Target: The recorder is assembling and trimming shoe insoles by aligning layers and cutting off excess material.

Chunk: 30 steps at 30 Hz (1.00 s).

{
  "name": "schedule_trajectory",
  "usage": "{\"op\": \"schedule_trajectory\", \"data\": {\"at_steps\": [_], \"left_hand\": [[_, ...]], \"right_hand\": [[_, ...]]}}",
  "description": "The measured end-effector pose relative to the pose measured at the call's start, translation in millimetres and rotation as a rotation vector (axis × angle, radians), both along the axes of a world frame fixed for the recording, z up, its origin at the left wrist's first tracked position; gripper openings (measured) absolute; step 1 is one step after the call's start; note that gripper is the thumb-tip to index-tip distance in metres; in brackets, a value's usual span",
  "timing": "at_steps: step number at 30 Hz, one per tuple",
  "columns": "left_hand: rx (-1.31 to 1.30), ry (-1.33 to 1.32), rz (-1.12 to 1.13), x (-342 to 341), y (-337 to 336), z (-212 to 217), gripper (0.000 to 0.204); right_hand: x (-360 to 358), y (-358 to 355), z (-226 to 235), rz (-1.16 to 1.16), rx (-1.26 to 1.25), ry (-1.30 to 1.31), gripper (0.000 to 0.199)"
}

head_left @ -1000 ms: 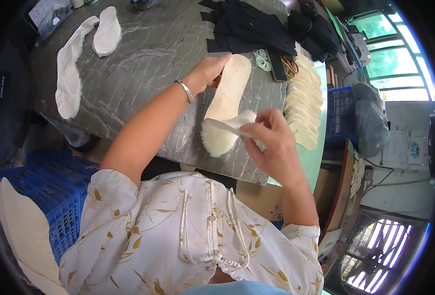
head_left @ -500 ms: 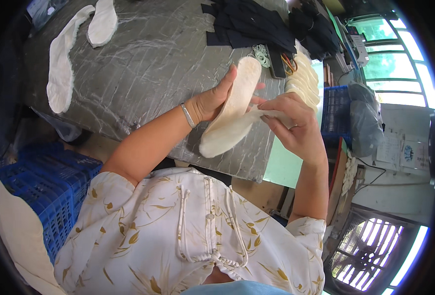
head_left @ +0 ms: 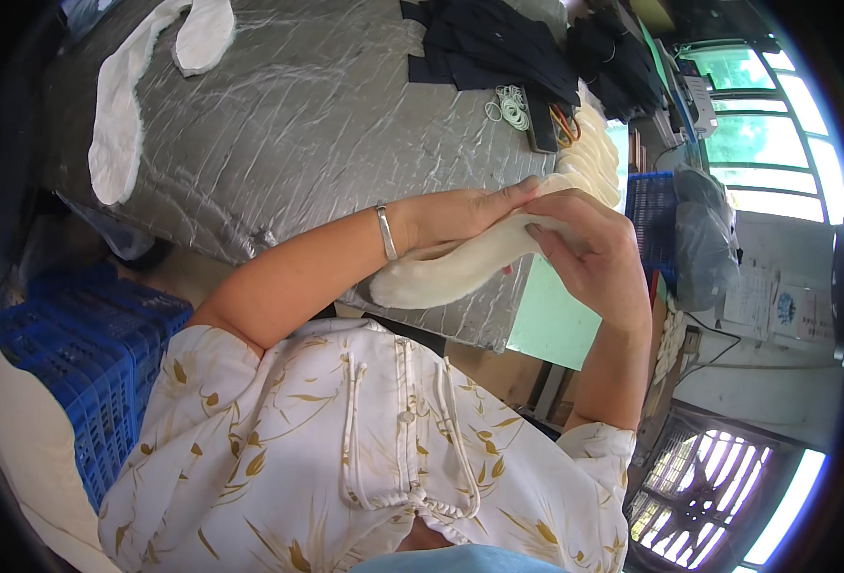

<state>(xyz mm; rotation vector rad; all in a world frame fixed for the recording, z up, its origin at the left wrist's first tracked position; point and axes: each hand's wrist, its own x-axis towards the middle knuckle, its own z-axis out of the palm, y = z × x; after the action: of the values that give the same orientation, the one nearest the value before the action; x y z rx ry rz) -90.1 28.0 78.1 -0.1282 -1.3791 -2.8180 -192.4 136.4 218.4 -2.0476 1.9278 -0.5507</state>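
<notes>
A white, fluffy insole (head_left: pixel 446 279) is held over the near edge of the table, bent, its rounded end pointing toward my left. My left hand (head_left: pixel 460 218) is closed around its far side, thumb along the top and most fingers hidden beneath. At the insole's right end, my right hand (head_left: pixel 594 250) pinches it between thumb and fingers, close to the left fingertips. Behind my hands lies a row of overlapping cream insoles (head_left: pixel 594 143). Farther off at the left, a long white plush piece (head_left: pixel 116 134) and a rounded one (head_left: pixel 204 40) lie on the table.
The dark marbled table (head_left: pixel 279 124) carries black fabric pieces (head_left: pixel 498 48), pale elastic loops (head_left: pixel 510 107), a phone (head_left: pixel 541 124) and orange-handled scissors (head_left: pixel 565 124). Blue crates (head_left: pixel 107 382) stand at my left; another blue crate (head_left: pixel 651 215) is beyond my right hand.
My left hand has moved right along the insole to meet my right hand. The insole's upright far part has turned down and is now largely hidden by my hands.
</notes>
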Motion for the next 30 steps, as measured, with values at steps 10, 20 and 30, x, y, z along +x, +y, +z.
{"op": "schedule_trajectory", "data": {"at_steps": [10,20,30], "left_hand": [[0.015,0.067,0.074,3,10,9,0.078],[-0.088,0.072,-0.007,7,9,6,0.071],[-0.142,0.041,-0.021,10,14,-1,0.071]], "right_hand": [[0,17,-7,-0.096,-0.114,-0.002,0.023],[-3,30,-4,-0.184,-0.176,-0.094,0.038],[-7,46,3,-0.298,-0.22,-0.357,0.027]]}}
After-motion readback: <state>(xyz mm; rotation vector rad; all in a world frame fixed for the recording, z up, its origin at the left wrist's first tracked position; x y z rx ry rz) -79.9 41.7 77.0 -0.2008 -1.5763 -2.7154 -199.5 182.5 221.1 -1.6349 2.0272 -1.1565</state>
